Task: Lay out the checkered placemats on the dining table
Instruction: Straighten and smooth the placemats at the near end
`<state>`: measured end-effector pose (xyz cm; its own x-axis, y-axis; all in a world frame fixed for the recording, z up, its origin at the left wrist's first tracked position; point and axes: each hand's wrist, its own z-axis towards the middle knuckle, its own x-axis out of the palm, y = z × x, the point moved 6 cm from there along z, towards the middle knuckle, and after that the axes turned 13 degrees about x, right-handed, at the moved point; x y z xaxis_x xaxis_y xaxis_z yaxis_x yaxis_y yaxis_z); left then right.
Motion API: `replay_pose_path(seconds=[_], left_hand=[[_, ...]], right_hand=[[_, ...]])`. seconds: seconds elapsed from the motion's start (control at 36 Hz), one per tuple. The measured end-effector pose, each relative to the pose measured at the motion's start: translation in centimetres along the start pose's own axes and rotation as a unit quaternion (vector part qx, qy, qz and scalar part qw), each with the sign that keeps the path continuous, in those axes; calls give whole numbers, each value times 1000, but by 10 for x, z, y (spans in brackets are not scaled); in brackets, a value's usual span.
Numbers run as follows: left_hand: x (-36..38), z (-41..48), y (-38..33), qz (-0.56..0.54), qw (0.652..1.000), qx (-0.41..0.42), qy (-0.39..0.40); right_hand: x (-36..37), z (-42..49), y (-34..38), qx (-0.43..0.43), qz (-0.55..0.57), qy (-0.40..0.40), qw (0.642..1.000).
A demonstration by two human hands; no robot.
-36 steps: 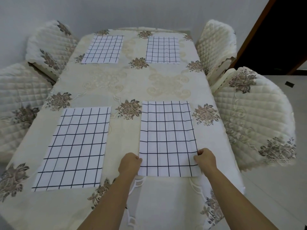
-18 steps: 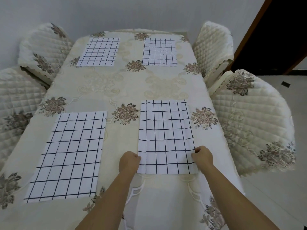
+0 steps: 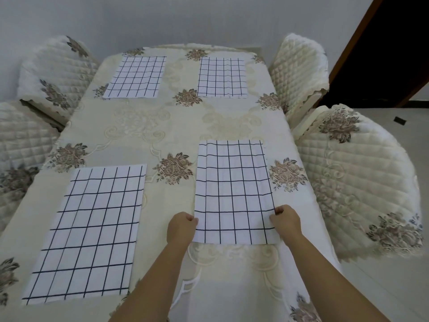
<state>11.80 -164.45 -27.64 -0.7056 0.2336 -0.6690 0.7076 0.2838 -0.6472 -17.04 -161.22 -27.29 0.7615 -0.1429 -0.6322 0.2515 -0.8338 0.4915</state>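
Several white placemats with black check lines lie on the dining table [image 3: 181, 126], which has a cream floral cloth. The near right placemat [image 3: 234, 191] lies flat in front of me. My left hand [image 3: 182, 227] pinches its left edge near the bottom corner. My right hand [image 3: 285, 220] pinches its right edge at the same height. The near left placemat [image 3: 90, 231] lies flat, slightly skewed. Two more lie at the far end, the far left placemat [image 3: 135, 76] and the far right placemat [image 3: 221, 76].
Quilted cream chairs stand on both sides: two on the left [image 3: 53, 73] [image 3: 16, 145] and two on the right [image 3: 299, 68] [image 3: 357, 180]. A dark doorway [image 3: 390, 49] opens at the upper right. A grey wall is behind the table.
Both hands have kept hold of the near right placemat and shifted it slightly up the table; the view has tilted a little.
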Motion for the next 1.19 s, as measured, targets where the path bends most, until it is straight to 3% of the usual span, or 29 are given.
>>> replay_pose_path(seconds=[0.67, 0.75, 0.83, 0.92, 1.0, 1.08, 1.19], left_hand=[[2, -16, 5, 65, 998, 7, 8], [-5, -18, -5, 189, 980, 59, -33], [-5, -19, -24, 325, 922, 181, -111], [19, -19, -31, 349, 895, 256, -107], [46, -18, -36, 347, 894, 278, -59], [63, -12, -36, 342, 890, 301, -21], [68, -1, -22, 314, 889, 332, -25]], right_hand=[[-3, -12, -9, -14, -10, -7, 1000], [-6, -19, -4, -54, -75, -111, 989], [7, -35, 14, -204, -152, -221, 941], [44, -56, 30, -322, -215, -192, 902], [86, -71, 40, -367, -263, -124, 884], [108, -75, 48, -366, -294, -102, 877], [119, -59, 42, -329, -315, -77, 887]])
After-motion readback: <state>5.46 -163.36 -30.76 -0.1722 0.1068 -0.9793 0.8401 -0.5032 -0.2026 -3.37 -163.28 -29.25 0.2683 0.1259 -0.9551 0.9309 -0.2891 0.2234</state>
